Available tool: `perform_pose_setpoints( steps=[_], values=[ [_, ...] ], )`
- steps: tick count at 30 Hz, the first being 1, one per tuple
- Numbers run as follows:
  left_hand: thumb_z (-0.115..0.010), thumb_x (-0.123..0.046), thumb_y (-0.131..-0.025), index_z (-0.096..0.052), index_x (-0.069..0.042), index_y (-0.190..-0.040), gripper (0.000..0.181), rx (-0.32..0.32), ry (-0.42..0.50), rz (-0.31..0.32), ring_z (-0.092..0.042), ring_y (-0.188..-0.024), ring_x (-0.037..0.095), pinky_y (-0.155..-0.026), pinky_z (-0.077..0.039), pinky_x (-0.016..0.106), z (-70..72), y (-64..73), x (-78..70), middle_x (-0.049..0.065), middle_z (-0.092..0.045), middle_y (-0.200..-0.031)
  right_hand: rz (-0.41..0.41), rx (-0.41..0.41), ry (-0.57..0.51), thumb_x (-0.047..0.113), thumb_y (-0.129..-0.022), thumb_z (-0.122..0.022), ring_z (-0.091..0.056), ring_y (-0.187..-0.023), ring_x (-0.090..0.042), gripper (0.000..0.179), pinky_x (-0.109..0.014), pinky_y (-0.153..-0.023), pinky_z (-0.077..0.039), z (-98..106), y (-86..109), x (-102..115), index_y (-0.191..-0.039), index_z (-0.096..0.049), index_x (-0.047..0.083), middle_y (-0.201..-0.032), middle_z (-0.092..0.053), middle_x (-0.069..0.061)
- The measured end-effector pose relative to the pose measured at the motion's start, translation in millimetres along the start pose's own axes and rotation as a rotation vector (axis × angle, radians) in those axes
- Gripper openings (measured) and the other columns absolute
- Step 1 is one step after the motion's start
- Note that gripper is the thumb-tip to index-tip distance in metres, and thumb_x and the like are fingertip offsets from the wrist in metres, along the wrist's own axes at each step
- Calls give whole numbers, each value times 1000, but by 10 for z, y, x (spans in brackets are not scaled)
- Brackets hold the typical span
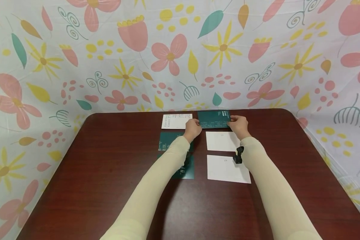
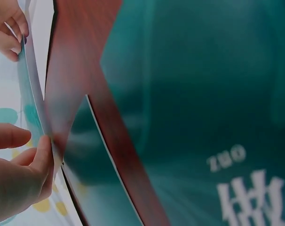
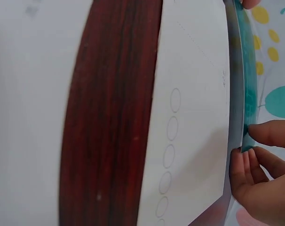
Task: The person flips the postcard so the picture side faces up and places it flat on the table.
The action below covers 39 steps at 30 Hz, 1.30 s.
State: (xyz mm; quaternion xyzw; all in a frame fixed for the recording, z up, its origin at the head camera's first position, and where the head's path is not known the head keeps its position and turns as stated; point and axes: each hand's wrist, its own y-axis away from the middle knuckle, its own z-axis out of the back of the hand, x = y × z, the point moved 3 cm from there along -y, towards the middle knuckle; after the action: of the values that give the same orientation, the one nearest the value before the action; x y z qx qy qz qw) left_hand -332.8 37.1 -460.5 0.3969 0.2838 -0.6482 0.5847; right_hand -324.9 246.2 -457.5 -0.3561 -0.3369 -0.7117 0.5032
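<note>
At the far edge of the table, a dark teal card (image 1: 213,119) with white lettering is held between both hands. My left hand (image 1: 193,129) pinches its left edge near the lower corner. On the opposite side my right hand (image 1: 239,126) grips the right edge between thumb and fingers. The right wrist view shows the card (image 3: 249,89) nearly edge-on, standing tilted behind a white card (image 3: 189,117) printed with small ovals. Left of my left hand lies a white card (image 1: 176,122) with rows of dark characters.
Below, two teal cards (image 1: 167,138) lie in the left column, partly covered by the left forearm. Two white cards (image 1: 225,170) form the right column. A black wrist camera (image 1: 238,155) sits on the right sleeve. Floral cloth (image 1: 170,56) hangs behind the brown table (image 1: 107,166).
</note>
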Motion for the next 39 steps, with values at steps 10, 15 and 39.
perform_pose_setpoints(
  steps=[10,15,39],
  values=[
    [-47,-1,-97,-53,3,-133,37,40,-34,9,-61,-81,18,-68,-42,26,-45,-6,-6,15,-55,-134,-26,27,42,5,-94,-55,-49,-121,-37,47,-47,-97,-45,-5,4,-6,-139,-46,-5,-132,-51,-26],
    [-47,-1,-97,-54,5,-131,36,46,-35,-9,-56,-114,28,-83,-49,33,-49,47,-30,17,-54,-132,-40,31,50,6,-94,-55,-50,-120,-37,46,-47,-97,-45,-16,-1,-29,-138,-47,-6,-132,-52,-26],
    [-50,-3,-96,-56,6,-128,34,11,-60,1,-59,-108,27,-86,-51,36,-76,34,-34,18,-56,-127,-21,76,45,7,-96,-51,-47,-123,-39,48,-49,-99,-43,-26,9,-6,-141,-41,-7,-137,-46,-27]
  ],
)
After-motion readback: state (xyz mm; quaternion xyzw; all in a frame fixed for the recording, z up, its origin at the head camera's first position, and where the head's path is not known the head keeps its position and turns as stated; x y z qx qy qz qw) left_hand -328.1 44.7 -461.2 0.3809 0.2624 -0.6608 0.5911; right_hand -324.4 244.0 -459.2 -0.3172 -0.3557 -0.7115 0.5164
